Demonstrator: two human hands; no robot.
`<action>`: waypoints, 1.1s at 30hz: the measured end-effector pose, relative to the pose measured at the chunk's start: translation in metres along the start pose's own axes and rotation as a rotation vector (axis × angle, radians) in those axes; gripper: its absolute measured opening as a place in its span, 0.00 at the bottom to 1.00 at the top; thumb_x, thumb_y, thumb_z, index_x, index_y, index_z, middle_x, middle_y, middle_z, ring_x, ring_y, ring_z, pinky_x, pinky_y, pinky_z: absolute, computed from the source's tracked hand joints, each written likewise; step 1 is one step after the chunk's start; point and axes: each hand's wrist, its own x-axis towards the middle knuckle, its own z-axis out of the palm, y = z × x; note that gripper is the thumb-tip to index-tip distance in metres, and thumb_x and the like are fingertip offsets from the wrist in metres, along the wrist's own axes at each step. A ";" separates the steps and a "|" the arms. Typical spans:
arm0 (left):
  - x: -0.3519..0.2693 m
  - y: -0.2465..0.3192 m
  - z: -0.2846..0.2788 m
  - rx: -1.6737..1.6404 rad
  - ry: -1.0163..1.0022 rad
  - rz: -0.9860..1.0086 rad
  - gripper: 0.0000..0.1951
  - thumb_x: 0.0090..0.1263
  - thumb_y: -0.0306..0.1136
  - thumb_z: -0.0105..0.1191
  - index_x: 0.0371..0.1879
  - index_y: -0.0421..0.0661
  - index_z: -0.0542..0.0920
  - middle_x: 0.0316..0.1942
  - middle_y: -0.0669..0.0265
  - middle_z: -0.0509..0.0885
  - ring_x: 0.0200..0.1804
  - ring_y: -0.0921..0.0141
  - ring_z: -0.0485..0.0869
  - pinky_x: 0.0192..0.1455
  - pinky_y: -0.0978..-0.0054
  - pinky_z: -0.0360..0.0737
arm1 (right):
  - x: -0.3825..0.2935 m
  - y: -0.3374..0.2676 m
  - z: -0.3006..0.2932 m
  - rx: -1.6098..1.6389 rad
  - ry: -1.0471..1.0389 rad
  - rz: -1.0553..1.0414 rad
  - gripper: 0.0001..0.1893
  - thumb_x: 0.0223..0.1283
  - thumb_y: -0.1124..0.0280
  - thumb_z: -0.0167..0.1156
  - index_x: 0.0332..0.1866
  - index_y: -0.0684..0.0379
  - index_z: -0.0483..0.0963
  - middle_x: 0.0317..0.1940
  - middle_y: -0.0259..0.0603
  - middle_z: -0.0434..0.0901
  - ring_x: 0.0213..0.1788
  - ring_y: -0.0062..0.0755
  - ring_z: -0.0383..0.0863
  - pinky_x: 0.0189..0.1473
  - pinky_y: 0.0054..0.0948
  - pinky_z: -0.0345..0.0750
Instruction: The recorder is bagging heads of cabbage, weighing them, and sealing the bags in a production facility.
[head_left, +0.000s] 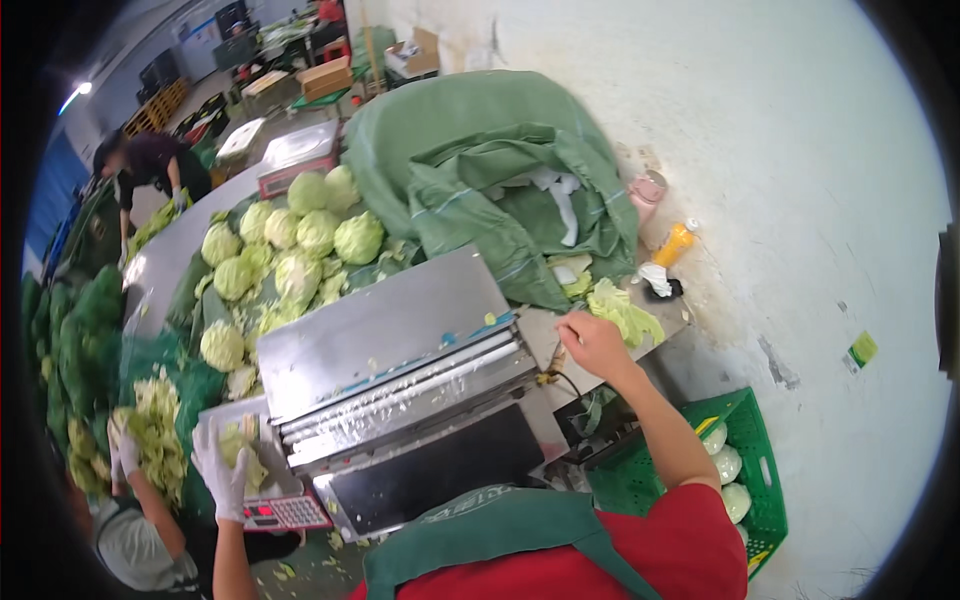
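My left hand (220, 471), in a white glove, is at the left side of a digital scale (289, 512) with its fingers apart. Beside its thumb, pale green cabbage (255, 469) sits on the scale's metal pan. My right hand (596, 345) is bare, with curled fingers, over the table end by a loose cabbage leaf (626, 311); whether anything is inside it cannot be seen. Between my hands stands a metal film-wrapping machine (390, 352) with rollers and a dark plate (442, 461) at its front.
Whole cabbages (296, 274) are piled behind the wrapper. A large green woven sack (480, 112) leans by the wall. At right are an orange bottle (675, 244) and a green crate (772, 480) of wrapped cabbages. A co-worker's gloved hands (124, 446) are at left; another person (154, 169) bends farther back.
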 end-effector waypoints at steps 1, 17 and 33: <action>-0.002 -0.005 0.007 0.059 0.083 -0.032 0.38 0.60 0.34 0.60 0.73 0.52 0.62 0.73 0.51 0.60 0.76 0.53 0.55 0.74 0.49 0.50 | 0.011 0.017 -0.001 0.052 -0.012 0.083 0.06 0.59 0.70 0.58 0.37 0.58 0.79 0.30 0.44 0.82 0.33 0.45 0.82 0.34 0.37 0.77; -0.103 0.084 -0.089 0.130 0.116 -0.381 0.27 0.67 0.35 0.59 0.64 0.41 0.72 0.61 0.48 0.75 0.66 0.50 0.69 0.68 0.57 0.65 | 0.307 0.226 0.198 -0.298 -0.298 -0.066 0.17 0.56 0.74 0.52 0.51 0.55 0.79 0.51 0.51 0.81 0.52 0.53 0.81 0.54 0.45 0.78; -0.117 0.136 -0.123 0.297 -0.027 -0.560 0.24 0.65 0.29 0.59 0.62 0.44 0.74 0.61 0.52 0.75 0.66 0.52 0.69 0.69 0.61 0.67 | 0.457 0.197 0.351 -0.385 -0.289 0.039 0.22 0.54 0.69 0.58 0.57 0.52 0.77 0.55 0.50 0.79 0.57 0.51 0.79 0.56 0.45 0.77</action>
